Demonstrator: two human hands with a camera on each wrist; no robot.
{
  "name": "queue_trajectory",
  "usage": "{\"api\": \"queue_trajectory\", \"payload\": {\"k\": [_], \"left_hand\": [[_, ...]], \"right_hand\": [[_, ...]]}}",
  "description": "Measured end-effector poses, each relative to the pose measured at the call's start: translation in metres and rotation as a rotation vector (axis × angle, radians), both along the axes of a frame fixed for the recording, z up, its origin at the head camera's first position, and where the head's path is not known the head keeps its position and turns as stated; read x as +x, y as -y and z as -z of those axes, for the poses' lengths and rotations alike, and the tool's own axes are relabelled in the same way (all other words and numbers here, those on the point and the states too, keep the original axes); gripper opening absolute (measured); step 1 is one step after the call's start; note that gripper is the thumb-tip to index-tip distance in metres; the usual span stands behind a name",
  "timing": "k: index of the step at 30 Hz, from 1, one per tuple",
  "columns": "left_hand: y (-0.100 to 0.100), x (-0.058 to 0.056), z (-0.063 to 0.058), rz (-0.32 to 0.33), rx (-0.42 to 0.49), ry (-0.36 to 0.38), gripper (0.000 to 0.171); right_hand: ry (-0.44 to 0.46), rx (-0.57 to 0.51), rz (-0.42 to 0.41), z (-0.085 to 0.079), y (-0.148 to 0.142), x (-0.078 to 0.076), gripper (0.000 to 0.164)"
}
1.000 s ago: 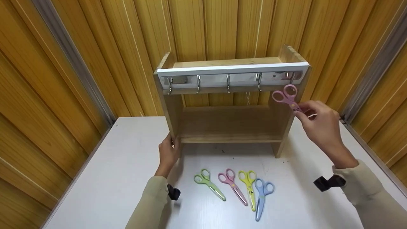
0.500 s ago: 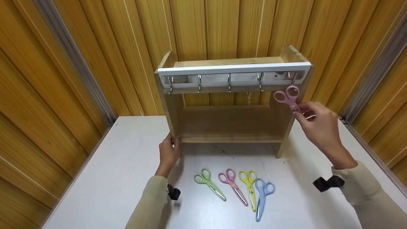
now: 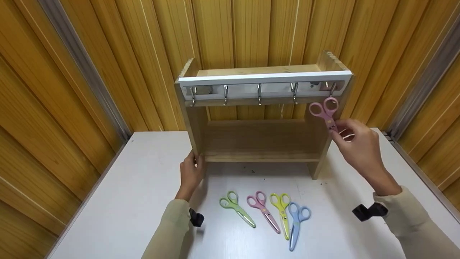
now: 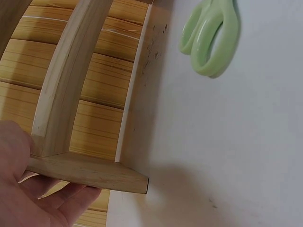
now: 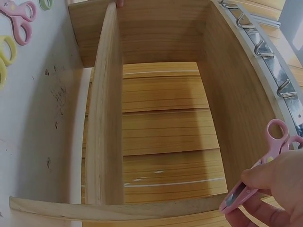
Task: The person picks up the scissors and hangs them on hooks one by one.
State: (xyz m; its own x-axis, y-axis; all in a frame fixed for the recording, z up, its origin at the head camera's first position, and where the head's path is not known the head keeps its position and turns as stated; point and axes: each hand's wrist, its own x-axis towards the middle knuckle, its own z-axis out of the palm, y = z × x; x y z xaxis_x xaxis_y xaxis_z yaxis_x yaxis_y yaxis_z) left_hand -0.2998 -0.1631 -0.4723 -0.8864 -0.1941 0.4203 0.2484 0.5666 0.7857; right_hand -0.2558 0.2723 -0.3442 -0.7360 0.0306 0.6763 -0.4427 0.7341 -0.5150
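Note:
My right hand (image 3: 361, 145) pinches a pair of pink-purple scissors (image 3: 327, 114) by the blade end, between thumb and fingers. Their finger loops point up, just at the rightmost metal hook (image 3: 332, 88) of a wooden rack (image 3: 262, 156). Whether a loop sits on that hook I cannot tell. In the right wrist view, the scissors (image 5: 272, 151) lean beside the hook strip. Low on the rack's left side panel, my left hand (image 3: 191, 174) grips the wood; the left wrist view shows its fingers (image 4: 75, 201) curled behind the panel (image 4: 90, 172).
On the white table (image 3: 151, 187) before the rack lie green scissors (image 3: 237, 208), pink scissors (image 3: 263, 212), yellow scissors (image 3: 282, 216) and blue scissors (image 3: 296, 225). The other hooks (image 3: 259, 94) on the white strip hold nothing. A wood-patterned wall (image 3: 248, 32) stands behind.
My right hand has dropped slightly, and the held scissors have tilted closer to upright while their loops stay near the hook. The left hand and the scissors on the table have stayed put.

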Motion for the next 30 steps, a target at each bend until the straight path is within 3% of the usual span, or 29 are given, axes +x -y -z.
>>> {"api": "queue_trajectory", "payload": {"k": [30], "left_hand": [[0.001, 0.002, -0.003, 0.010, 0.028, 0.009, 0.042]], "right_hand": [[0.061, -0.008, -0.014, 0.011, 0.012, 0.003, 0.018]]}}
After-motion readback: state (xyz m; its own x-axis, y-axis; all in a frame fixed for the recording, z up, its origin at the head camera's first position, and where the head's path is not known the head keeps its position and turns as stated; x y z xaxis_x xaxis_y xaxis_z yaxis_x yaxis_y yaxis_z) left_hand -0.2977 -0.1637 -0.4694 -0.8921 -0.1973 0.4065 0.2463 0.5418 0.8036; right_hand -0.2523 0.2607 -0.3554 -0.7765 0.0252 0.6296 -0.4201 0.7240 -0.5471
